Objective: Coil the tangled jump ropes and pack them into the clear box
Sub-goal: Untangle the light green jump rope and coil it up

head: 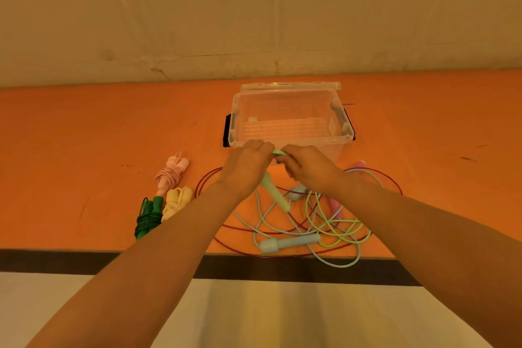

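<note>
The clear box [291, 110] stands open on the orange table, its lid tipped back. Just in front of it my left hand [248, 164] and my right hand [308, 167] meet, both pinching the light green jump rope [324, 220]; a short bit of it shows between the fingers. One pale green handle [275, 193] hangs below my left hand. Its cord lies tangled with a light blue rope [288, 243] and a dark red rope [240, 246] with pink handles [336, 206]. To the left lie three coiled ropes: pink [171, 174], cream [176, 202] and dark green [148, 217].
The tangle spreads to the table's front edge [84, 251], and a loop of blue cord hangs over it. A pale wall rises behind the table. Black latches [226, 130] flank the box's sides.
</note>
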{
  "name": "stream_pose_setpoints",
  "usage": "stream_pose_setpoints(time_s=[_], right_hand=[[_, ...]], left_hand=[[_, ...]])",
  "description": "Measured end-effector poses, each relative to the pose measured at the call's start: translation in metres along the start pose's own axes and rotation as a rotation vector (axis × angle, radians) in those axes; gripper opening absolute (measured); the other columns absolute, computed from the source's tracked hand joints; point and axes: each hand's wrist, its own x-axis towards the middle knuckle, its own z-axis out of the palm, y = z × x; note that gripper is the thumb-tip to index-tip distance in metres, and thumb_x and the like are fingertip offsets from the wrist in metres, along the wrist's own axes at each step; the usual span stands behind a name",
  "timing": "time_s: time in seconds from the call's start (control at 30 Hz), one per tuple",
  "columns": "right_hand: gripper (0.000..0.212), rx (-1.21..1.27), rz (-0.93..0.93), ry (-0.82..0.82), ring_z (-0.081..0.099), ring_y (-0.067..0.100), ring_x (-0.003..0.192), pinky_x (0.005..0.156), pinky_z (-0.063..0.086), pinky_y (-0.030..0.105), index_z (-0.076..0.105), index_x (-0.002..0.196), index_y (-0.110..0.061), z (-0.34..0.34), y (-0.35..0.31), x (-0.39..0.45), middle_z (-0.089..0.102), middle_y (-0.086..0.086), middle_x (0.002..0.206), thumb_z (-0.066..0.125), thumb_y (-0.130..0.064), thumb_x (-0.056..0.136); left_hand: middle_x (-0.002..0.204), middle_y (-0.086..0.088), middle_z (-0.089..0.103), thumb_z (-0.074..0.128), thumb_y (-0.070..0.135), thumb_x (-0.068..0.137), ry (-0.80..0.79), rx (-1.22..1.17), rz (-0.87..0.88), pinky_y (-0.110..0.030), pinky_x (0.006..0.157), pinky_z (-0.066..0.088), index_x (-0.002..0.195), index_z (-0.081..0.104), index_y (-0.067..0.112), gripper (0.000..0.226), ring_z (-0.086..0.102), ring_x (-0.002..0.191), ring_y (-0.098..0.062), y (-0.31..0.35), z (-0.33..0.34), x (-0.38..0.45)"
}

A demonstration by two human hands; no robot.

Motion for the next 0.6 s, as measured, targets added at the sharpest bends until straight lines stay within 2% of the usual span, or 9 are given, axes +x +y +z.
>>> stream_pose_setpoints(time_s=[0.07,0.17,0.23,0.3,0.37,0.43,0.47,0.53,0.6], right_hand=[[0.024,-0.014,0.012,0.036,0.052,0.022,0.071,0.064,0.037,0.031,0.06,0.099,-0.001,-0.004,0.0,0.0,0.06,0.005,0.079,0.045,-0.019,0.1],[0.023,-0.088,-0.017,0.022,0.052,0.021,0.071,0.065,0.042,0.037,0.058,0.102,-0.005,-0.009,0.003,-0.002,0.057,0.0,0.08,0.043,-0.023,0.101],[0.023,-0.098,-0.041,0.027,0.054,0.022,0.073,0.067,0.046,0.039,0.058,0.102,-0.007,-0.01,0.003,-0.002,0.057,-0.004,0.081,0.044,-0.024,0.101],[0.022,-0.083,-0.046,0.048,0.058,0.025,0.076,0.068,0.047,0.043,0.058,0.101,-0.008,-0.012,0.005,-0.001,0.061,-0.002,0.083,0.044,-0.025,0.101],[0.021,-0.065,-0.055,0.073,0.057,0.025,0.073,0.066,0.047,0.044,0.058,0.099,-0.011,-0.016,0.006,0.001,0.062,0.002,0.081,0.043,-0.025,0.101],[0.02,-0.04,-0.054,0.103,0.054,0.024,0.07,0.064,0.046,0.043,0.059,0.096,-0.013,-0.021,0.007,0.003,0.061,0.003,0.078,0.044,-0.026,0.101],[0.021,-0.019,-0.05,0.13,0.054,0.024,0.07,0.065,0.044,0.042,0.059,0.095,-0.014,-0.024,0.006,0.004,0.06,0.005,0.078,0.044,-0.027,0.1],[0.022,0.029,-0.049,0.185,0.051,0.022,0.07,0.066,0.04,0.039,0.059,0.094,-0.01,-0.032,0.007,0.006,0.059,0.005,0.078,0.045,-0.025,0.1],[0.022,0.041,-0.059,0.186,0.049,0.016,0.071,0.066,0.038,0.034,0.06,0.094,-0.007,-0.038,0.007,0.008,0.058,0.0,0.079,0.046,-0.022,0.1]], left_hand=[[0.077,-0.012,0.06,0.045,0.023,0.091,0.03,-0.057,-0.037,-0.04,0.054,0.048,0.086,0.064,0.003,0.028,0.058,0.073,-0.031,0.001,-0.001,0.002],[0.081,-0.006,0.058,0.057,0.017,0.091,-0.042,-0.169,-0.168,-0.042,0.067,0.044,0.086,0.062,0.007,0.012,0.055,0.081,-0.027,0.002,0.002,-0.004],[0.084,0.002,0.055,0.065,0.021,0.082,-0.115,-0.268,-0.325,-0.039,0.076,0.04,0.079,0.06,0.021,0.006,0.053,0.087,-0.02,0.006,0.008,-0.012],[0.092,0.006,0.054,0.069,0.027,0.07,-0.179,-0.443,-0.488,-0.039,0.083,0.039,0.072,0.056,0.035,0.015,0.051,0.093,-0.014,0.01,0.012,-0.017],[0.091,0.002,0.058,0.07,0.019,0.066,-0.168,-0.696,-0.614,-0.039,0.08,0.044,0.076,0.06,0.03,0.019,0.054,0.085,-0.016,0.013,0.008,-0.018],[0.091,-0.007,0.059,0.071,0.005,0.07,-0.118,-0.916,-0.665,-0.038,0.072,0.046,0.091,0.063,0.015,0.025,0.054,0.076,-0.018,0.016,0.001,-0.018],[0.094,-0.01,0.059,0.072,0.0,0.072,-0.103,-0.975,-0.669,-0.037,0.07,0.048,0.101,0.061,0.013,0.034,0.055,0.076,-0.018,0.018,-0.003,-0.016],[0.099,-0.003,0.056,0.074,-0.002,0.074,-0.101,-1.044,-0.726,-0.028,0.066,0.052,0.119,0.051,0.019,0.055,0.057,0.075,-0.016,0.023,-0.005,-0.013],[0.102,0.004,0.053,0.073,0.0,0.075,-0.124,-1.066,-0.799,-0.019,0.059,0.051,0.125,0.048,0.021,0.059,0.057,0.077,-0.014,0.028,-0.007,-0.012]])
